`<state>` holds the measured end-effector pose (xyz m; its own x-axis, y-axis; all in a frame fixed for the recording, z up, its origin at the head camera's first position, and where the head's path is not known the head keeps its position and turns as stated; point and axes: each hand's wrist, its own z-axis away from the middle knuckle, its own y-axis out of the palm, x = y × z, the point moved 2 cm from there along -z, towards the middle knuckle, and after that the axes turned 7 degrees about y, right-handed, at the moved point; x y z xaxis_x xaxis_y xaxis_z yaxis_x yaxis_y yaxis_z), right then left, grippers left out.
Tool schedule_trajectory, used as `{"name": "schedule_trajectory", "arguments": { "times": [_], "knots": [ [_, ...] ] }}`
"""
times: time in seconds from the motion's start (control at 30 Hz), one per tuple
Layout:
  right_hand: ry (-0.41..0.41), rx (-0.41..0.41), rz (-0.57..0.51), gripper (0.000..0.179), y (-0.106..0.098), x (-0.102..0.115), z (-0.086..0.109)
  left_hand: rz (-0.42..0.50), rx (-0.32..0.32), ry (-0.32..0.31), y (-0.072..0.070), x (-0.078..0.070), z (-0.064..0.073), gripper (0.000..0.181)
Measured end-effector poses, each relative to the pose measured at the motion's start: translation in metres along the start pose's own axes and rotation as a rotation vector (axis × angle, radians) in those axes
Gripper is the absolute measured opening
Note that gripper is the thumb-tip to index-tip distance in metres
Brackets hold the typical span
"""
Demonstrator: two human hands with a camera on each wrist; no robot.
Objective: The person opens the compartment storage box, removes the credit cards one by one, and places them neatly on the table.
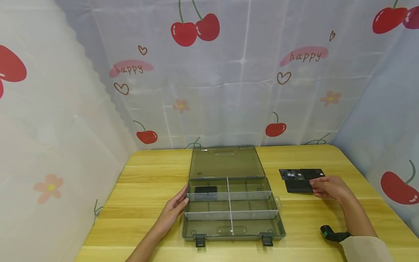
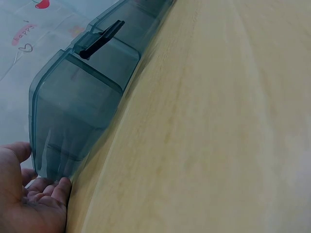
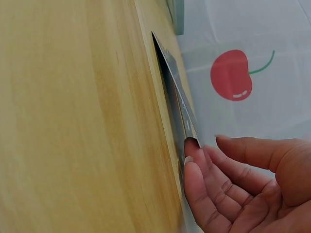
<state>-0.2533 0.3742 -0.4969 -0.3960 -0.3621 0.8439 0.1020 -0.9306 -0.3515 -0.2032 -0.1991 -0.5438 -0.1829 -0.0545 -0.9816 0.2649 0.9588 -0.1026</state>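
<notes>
A translucent grey-green compartment box [image 1: 234,238] lies on the table with its lid [image 1: 227,163] folded back. A black card [image 1: 206,189] is in its back left compartment. My left hand [image 1: 171,209] holds the box's left side, thumb at the rim and fingers low against the outer wall. To the right of the box are a plain black card [image 1: 298,186], a card marked VIP [image 1: 289,175] and another dark card [image 1: 311,173]. At the plain card's right edge is my right hand [image 1: 330,187]. Its fingertips [image 3: 188,160] are under the raised edge, the thumb just above.
The wooden table [image 1: 150,174] backs onto a curtain [image 1: 229,109] printed with cherries. White dividers [image 1: 209,216] split the box into several compartments. Two black latches [image 1: 200,241] jut from its front edge. A dark band [image 1: 334,234] is around my right wrist.
</notes>
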Motion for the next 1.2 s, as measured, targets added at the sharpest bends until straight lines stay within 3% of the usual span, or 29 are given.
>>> {"name": "schedule_trajectory", "arguments": {
  "times": [0.2, 0.73, 1.2],
  "knots": [
    [-0.005, -0.006, 0.002, 0.039, -0.0007, 0.0009, -0.0002, -0.018, 0.011, 0.026, -0.0008, 0.0016, -0.0005, 0.061],
    [-0.018, 0.009, -0.011, 0.04, -0.0016, 0.0035, 0.0021, -0.011, 0.0, -0.009, -0.001, 0.0017, -0.0012, 0.061],
    [-0.014, 0.007, -0.018, 0.04, -0.0013, 0.0047, 0.0031, -0.005, -0.001, 0.015, -0.0005, 0.003, -0.0018, 0.06]
  ]
}}
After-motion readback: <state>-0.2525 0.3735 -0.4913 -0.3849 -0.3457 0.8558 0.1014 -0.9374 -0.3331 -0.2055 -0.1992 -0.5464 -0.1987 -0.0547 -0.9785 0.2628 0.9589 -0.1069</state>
